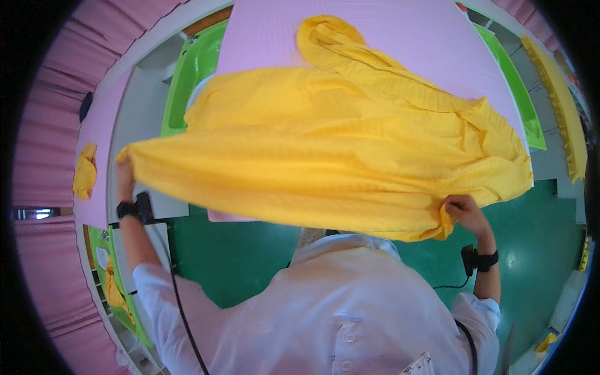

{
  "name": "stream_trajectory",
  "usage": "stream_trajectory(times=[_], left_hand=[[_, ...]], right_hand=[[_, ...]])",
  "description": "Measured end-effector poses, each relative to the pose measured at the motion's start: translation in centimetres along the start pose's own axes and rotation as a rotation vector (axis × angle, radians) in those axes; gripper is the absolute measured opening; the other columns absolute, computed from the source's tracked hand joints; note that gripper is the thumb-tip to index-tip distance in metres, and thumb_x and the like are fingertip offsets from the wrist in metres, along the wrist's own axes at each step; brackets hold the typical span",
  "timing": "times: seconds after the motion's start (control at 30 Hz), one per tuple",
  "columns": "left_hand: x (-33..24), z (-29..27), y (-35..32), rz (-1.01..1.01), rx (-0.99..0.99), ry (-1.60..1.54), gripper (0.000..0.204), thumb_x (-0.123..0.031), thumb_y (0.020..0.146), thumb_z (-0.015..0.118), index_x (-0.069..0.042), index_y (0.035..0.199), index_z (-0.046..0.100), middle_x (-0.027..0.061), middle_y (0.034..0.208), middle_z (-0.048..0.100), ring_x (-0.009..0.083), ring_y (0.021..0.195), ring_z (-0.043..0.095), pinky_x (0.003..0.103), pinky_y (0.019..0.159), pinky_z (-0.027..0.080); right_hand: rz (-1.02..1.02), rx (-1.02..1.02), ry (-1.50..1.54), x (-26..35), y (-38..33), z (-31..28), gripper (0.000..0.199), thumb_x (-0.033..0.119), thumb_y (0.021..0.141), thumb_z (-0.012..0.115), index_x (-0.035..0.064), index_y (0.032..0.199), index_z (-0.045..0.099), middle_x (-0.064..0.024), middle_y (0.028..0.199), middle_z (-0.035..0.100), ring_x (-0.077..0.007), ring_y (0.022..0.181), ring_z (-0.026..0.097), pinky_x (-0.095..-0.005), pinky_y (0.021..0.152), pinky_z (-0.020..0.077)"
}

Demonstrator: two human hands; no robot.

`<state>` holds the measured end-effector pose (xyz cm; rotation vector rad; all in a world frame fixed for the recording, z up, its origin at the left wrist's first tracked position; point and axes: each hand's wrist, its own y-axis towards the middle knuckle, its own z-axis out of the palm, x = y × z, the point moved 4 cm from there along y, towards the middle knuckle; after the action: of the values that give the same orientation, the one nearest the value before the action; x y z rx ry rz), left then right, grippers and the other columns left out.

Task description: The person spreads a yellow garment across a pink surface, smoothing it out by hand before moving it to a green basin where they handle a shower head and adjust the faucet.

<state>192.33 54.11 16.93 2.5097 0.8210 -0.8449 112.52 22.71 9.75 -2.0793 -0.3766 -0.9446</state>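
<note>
Yellow cloth [312, 137] stretched between a person's two hands, its near edge held out above the green floor [250, 253], while the rest spread ahead of them across a pink-topped bench [425, 37]. The left hand [127, 174] grasped the outer corner, its fingertips mostly hidden by the fabric; the right hand [462, 211] pinched a bunched fold of the near edge. With so little material gathered there, the fold could have slipped free, letting the edge drop toward the floor. Creases crowded the cloth just beyond the right hand, and a curled strip [331, 37] lay ahead, between both hands; uneven pulling could have tightened them. A black cable [177, 289] trailed from the left wrist, close enough to snag.
</note>
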Motion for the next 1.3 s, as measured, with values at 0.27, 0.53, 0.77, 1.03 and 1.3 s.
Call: stream_trajectory(times=[0.27,0.53,0.77,1.03,1.3], left_hand=[[-0.5,17.3,-4.1,-0.461,0.222,-0.887,0.047,-0.036,0.091,0.039,-0.009,0.129,0.039,0.0104,0.125,0.046,0.0258,0.118,0.040,0.039,0.098,0.028],[0.5,21.0,-12.1,-0.615,0.503,-0.787,0.042,-0.021,0.087,0.046,-0.008,0.126,0.044,0.0022,0.119,0.051,0.0165,0.109,0.047,0.034,0.092,0.036],[-4.1,22.7,-9.8,-0.102,0.196,-0.306,0.059,-0.010,0.075,0.065,-0.002,0.127,0.039,0.0117,0.122,0.046,0.0205,0.110,0.046,0.030,0.094,0.036],[0.1,18.8,-10.8,0.012,-0.140,-0.349,0.029,0.003,0.071,0.064,-0.003,0.097,0.054,0.0049,0.090,0.059,0.0142,0.083,0.054,0.026,0.076,0.044],[-9.4,1.3,-13.5,-0.201,-0.123,-0.718,0.040,0.005,0.080,0.053,-0.004,0.118,0.043,0.0019,0.093,0.050,0.0131,0.089,0.054,0.026,0.079,0.046]], right_hand=[[-0.390,-0.173,-0.407,2.2,2.9,7.8,0.036,0.012,0.073,0.064,0.0025,0.105,0.053,-0.0146,0.101,0.054,-0.0327,0.093,0.053,-0.0389,0.081,0.0427],[-0.470,-0.367,-0.658,4.6,8.1,9.1,0.041,0.017,0.066,0.070,0.0058,0.102,0.053,-0.0116,0.099,0.050,-0.0325,0.094,0.049,-0.0388,0.080,0.0428],[-0.463,-0.202,-0.614,4.6,10.3,9.0,0.019,0.009,0.064,0.069,0.0011,0.074,0.054,-0.0127,0.073,0.051,-0.0319,0.072,0.053,-0.0381,0.062,0.0431],[-0.502,-0.181,-0.508,5.1,10.1,8.6,0.016,0.003,0.064,0.066,-0.0011,0.072,0.052,-0.0155,0.070,0.050,-0.0343,0.067,0.049,-0.0366,0.057,0.0399],[-0.536,-0.261,-0.283,8.4,8.0,6.3,0.018,0.000,0.071,0.062,-0.0016,0.072,0.044,-0.0087,0.062,0.034,-0.0162,0.057,0.035,-0.0291,0.051,0.0324]])
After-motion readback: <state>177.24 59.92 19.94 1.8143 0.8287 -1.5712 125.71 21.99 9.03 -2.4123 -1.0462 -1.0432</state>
